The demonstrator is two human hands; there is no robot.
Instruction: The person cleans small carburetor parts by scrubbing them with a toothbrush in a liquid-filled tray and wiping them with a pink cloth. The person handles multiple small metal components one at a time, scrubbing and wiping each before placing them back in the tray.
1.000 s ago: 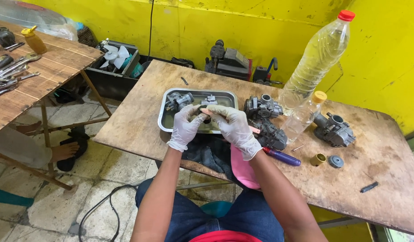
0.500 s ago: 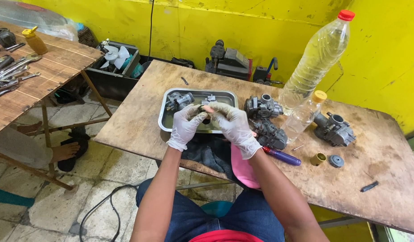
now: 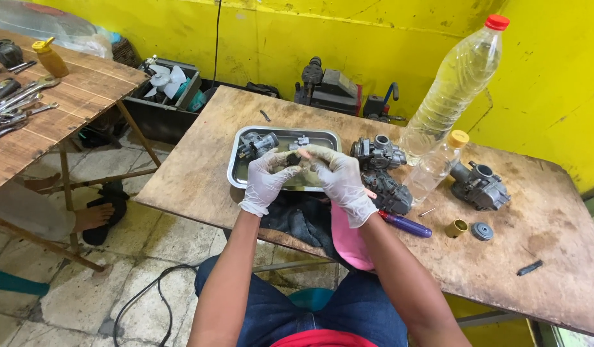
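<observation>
Yellow walls close in behind a worn wooden worktop (image 3: 541,218) that carries a shallow metal tray (image 3: 240,172). Both gloved hands meet just over the tray's near half. The left hand (image 3: 266,181) is curled, its fingers pinching a small dark part (image 3: 291,157); the right hand (image 3: 338,177) is closed on the same part from the other side, fingertips touching it. Inside the tray, toward its far left corner, lies a grey carburetor body (image 3: 257,145). Just right of the tray sit two more carburetors (image 3: 380,170), and beyond them stand a tall clear bottle (image 3: 454,87) and a smaller bottle (image 3: 438,166). A pink rag (image 3: 348,241) hangs off the worktop edge, nearer than the tray.
</observation>
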